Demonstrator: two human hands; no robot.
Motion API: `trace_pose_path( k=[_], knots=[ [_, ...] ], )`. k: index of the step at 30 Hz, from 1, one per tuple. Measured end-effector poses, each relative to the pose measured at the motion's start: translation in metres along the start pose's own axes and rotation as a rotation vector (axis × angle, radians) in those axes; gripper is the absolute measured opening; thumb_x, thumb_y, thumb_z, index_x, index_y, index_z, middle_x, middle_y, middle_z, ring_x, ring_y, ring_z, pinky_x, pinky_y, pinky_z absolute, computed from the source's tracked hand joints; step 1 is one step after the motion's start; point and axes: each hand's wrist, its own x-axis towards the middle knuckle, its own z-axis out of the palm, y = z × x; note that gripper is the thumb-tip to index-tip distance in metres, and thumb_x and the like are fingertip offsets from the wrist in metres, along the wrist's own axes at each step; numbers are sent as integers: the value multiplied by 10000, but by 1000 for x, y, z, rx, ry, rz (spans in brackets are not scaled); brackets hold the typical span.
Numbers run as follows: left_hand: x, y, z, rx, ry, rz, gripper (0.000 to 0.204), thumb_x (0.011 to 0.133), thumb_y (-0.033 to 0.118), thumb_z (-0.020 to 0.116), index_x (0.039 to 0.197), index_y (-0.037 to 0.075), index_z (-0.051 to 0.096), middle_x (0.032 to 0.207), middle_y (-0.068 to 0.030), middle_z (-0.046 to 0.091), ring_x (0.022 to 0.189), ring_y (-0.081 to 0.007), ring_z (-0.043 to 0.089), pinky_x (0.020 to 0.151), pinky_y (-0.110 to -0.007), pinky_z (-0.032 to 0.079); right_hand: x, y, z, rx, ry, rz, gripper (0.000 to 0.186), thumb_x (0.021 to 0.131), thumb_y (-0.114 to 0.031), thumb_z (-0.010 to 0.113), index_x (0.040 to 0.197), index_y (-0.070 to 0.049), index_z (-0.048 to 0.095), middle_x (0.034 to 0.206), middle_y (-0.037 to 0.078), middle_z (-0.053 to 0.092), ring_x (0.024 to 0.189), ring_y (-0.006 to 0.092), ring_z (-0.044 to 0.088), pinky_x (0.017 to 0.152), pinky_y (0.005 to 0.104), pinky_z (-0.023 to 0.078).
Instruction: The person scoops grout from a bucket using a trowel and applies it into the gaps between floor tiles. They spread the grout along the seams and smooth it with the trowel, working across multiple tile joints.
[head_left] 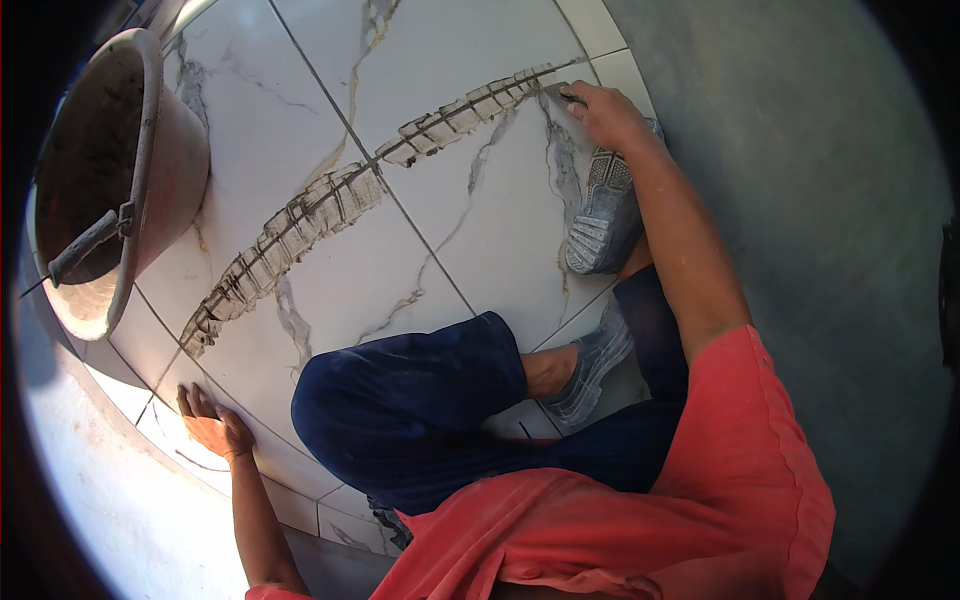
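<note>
My left hand [215,425] rests on the white marble-patterned tile, its fingers spread and holding nothing. At the far right end of a tile joint, my right hand [605,112] pinches a small, thin, flat grey blade [556,93], its edge against the tile. The fingers cover most of this blade, so its full shape is hidden. From near the blade, a band of grey grout [455,120] smeared along the joint runs left. Beyond the crossing joint, a wider smeared band [290,235] curves on toward my left hand, streaked with short strokes.
A large mortar-stained bucket [175,165] with a wire handle and grip stands at the far left. My bent knee [400,400] and grey shoes [605,215] are on the tiles. Smooth grey floor [800,200] lies to the right; a bright pale surface [110,490] borders the left.
</note>
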Motion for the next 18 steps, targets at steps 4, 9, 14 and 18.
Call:
trace_pose_path(
  k=[4,9,14,18],
  knots=[
    [0,4,13,-72,-3,-73,653,1001,478,324,1420,25,537,1575,-204,435,1389,-417,448,1141,-550,351,34,8,3,23,189,-19,371,1015,-263,618,1374,-172,621,1246,194,704,1190,389,644,1008,483,515],
    [1,3,4,-123,-13,-138,640,1000,462,341,1413,18,544,1571,-217,431,1396,-422,441,1143,-548,359,14,10,-1,0,17,41,350,1018,-255,614,1357,-167,628,1225,208,706,1174,403,651,990,491,519],
    [6,21,-12,-31,-66,-164,605,815,228,459,1359,-2,589,1565,-201,437,1430,-429,394,1178,-535,321,-5,-66,-74,216,133,-161,352,1018,-239,631,1348,-118,635,1199,189,724,1128,366,683,975,448,524],
    [15,32,-21,-65,-91,-170,678,699,114,577,1374,51,577,1576,-163,431,1471,-407,353,1204,-541,263,-32,-222,-140,342,284,-790,330,1028,-178,610,1351,-123,648,1175,165,734,1089,354,693,955,433,531]
  ],
)
